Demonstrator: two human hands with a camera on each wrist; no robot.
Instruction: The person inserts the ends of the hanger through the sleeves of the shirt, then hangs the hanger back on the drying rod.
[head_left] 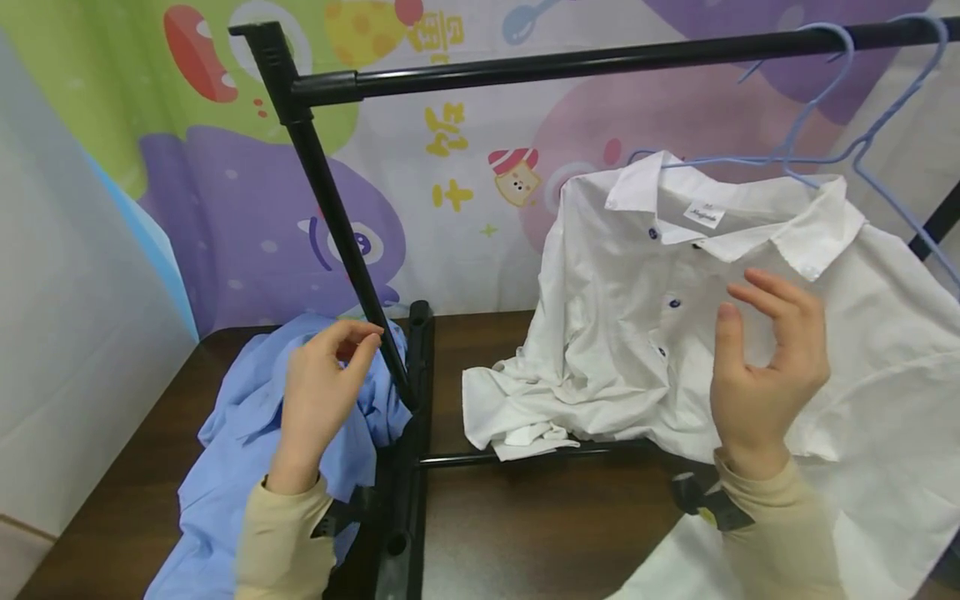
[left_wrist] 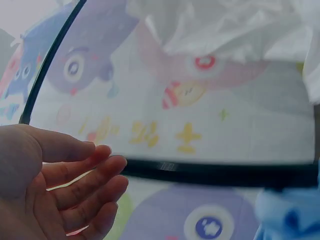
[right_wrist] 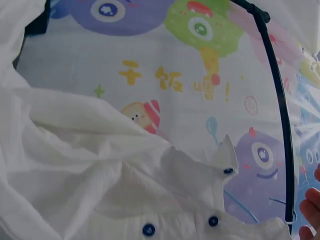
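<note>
A white button-up shirt [head_left: 600, 333] with dark blue buttons hangs slumped at the right, its lower part draped over the low bar. One thin blue hanger [head_left: 720, 160] passes through its collar. In front of the shirt is my right hand [head_left: 772, 375], fingers loosely bent and holding nothing; whether it touches the cloth I cannot tell. Its fingertips [right_wrist: 311, 205] show at the edge of the right wrist view. My left hand [head_left: 326, 392] is above a crumpled light blue shirt [head_left: 225, 492], beside the rack's upright. Its thumb and fingers [left_wrist: 95, 175] come close together around nothing.
A black clothes rack [head_left: 525, 67] stands on the dark brown table [head_left: 510, 525]. A second blue hanger [head_left: 892, 104] hooks over the top bar at the right. The rack's foot [head_left: 408, 517] lies between the two shirts. Behind hangs a cartoon-printed curtain [head_left: 465, 250].
</note>
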